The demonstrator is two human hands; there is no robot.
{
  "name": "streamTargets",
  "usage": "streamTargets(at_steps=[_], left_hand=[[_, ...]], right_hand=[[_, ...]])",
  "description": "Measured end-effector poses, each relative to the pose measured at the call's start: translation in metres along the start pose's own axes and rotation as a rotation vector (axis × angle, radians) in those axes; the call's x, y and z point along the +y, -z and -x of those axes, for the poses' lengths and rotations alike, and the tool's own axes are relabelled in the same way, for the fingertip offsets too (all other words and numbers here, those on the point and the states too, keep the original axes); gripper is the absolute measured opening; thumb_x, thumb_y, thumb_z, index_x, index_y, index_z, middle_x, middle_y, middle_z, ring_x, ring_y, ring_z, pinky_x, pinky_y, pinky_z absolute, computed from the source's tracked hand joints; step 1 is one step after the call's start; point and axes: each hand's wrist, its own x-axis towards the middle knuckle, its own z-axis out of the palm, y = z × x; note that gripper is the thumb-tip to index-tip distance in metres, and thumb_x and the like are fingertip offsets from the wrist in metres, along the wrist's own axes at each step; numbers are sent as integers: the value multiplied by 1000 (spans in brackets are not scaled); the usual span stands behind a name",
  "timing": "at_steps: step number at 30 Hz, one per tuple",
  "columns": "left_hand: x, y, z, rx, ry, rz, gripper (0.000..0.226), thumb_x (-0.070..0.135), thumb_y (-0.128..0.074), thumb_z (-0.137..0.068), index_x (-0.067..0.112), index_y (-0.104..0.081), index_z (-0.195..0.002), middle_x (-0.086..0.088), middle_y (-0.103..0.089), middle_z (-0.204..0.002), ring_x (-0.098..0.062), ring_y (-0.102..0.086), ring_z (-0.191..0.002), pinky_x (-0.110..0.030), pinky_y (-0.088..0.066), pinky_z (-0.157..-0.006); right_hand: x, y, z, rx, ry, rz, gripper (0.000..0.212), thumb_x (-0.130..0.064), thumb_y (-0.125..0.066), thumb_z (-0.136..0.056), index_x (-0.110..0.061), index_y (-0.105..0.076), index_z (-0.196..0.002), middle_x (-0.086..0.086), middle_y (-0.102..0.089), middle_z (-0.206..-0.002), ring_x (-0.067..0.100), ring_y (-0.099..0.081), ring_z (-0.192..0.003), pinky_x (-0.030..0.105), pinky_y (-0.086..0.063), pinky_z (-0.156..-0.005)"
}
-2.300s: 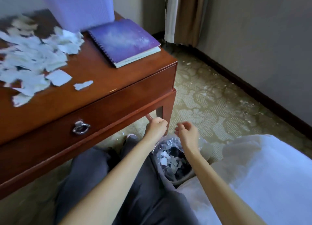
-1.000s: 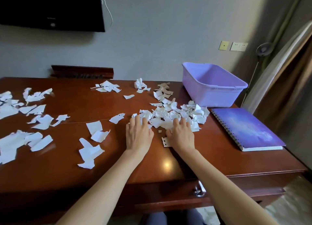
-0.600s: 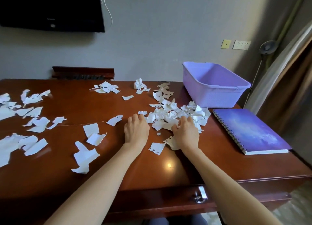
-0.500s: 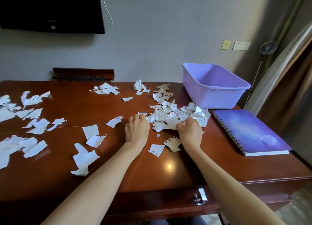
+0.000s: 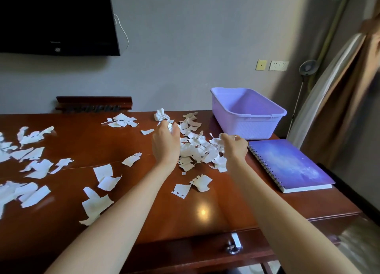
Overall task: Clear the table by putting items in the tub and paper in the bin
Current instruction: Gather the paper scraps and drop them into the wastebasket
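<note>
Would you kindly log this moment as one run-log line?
phase: gathering paper | left hand: closing on scraps | right hand: closing on scraps | scrap pile: between hands | tub: empty | notebook: on table

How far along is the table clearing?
Little looks done: the tub looks empty, and the notebook lies on the table. In hand: the left hand and right hand are gathering scraps. Left: scattered paper across the table and the notebook. The bin is out of view.

Two bare forearms are extended fwd. Left hand (image 5: pixel 166 144) is raised, fingers curled inward. Right hand (image 5: pixel 234 147) is cupped likewise, slightly lower & to the right.
</note>
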Motion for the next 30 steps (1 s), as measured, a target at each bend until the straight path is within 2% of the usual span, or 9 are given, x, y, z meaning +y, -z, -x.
streamTargets(at_steps=[5,8,17,25,26,27,28,29,30], left_hand=[[19,-4,16,-69,89,249,18,19,-48,-96,7,-50,-83,-7,-49,-71,-17,-45,-69,-22,-36,-54],[35,-8,37,-124,184,376,30,18,-49,-93,8,-40,-66,-1,-35,-59,-13,-32,-57,-20,-27,-50],[107,-25,158,-462,404,771,35,11,-50,-88,13,-36,-55,11,-35,-30,-3,-28,-27,-9,-21,-31],[104,-79,310,-896,650,678,36,8,-50,-88,13,-33,-57,0,-42,-51,-6,-27,-30,-9,-19,-31],[98,-89,325,-942,695,626,36,9,-50,-88,13,-34,-56,0,-51,-61,-7,-28,-32,-9,-19,-31],[92,-99,340,-982,750,580,34,10,-51,-88,13,-36,-57,-2,-34,-70,-9,-30,-35,-9,-20,-32],[85,-110,353,-1014,810,531,31,11,-52,-87,13,-40,-59,5,-29,-109,-11,-32,-38,-11,-21,-33],[79,-118,365,-1044,871,475,27,13,-52,-87,13,-43,-62,-2,-36,-71,-12,-33,-41,-12,-22,-34],[71,-127,376,-1072,922,415,25,13,-53,-87,12,-45,-63,-2,-54,-68,-14,-34,-44,-13,-22,-34]], right_hand=[[4,21,1,-11,-77,-117,33,-17,-62,-82,-16,-39,-59,2,-47,-60,14,-33,-51,26,-30,-50],[8,41,10,-65,-125,-215,26,-14,-59,-85,-15,-44,-64,2,-57,-65,12,-34,-47,21,-29,-43],[17,163,65,-50,-134,-395,13,-7,-51,-89,-12,-50,-76,2,-54,-62,1,-28,-31,12,-18,-30],[107,301,100,217,-309,-267,19,-8,-54,-86,-11,-48,-69,6,-56,-70,9,-30,-45,15,-20,-32],[121,314,102,241,-364,-245,19,-8,-53,-87,-10,-48,-68,5,-55,-69,10,-29,-47,15,-20,-32],[136,325,102,262,-429,-226,19,-8,-53,-87,-10,-49,-68,5,-53,-69,10,-28,-46,15,-20,-32],[152,335,102,279,-496,-215,19,-9,-52,-88,-10,-49,-69,3,-50,-67,9,-27,-44,15,-19,-31],[170,345,101,297,-560,-211,18,-10,-53,-88,-10,-48,-71,2,-46,-64,8,-27,-40,15,-19,-30],[187,354,100,315,-623,-206,17,-10,-53,-88,-11,-47,-72,1,-43,-62,7,-27,-37,15,-19,-29]])
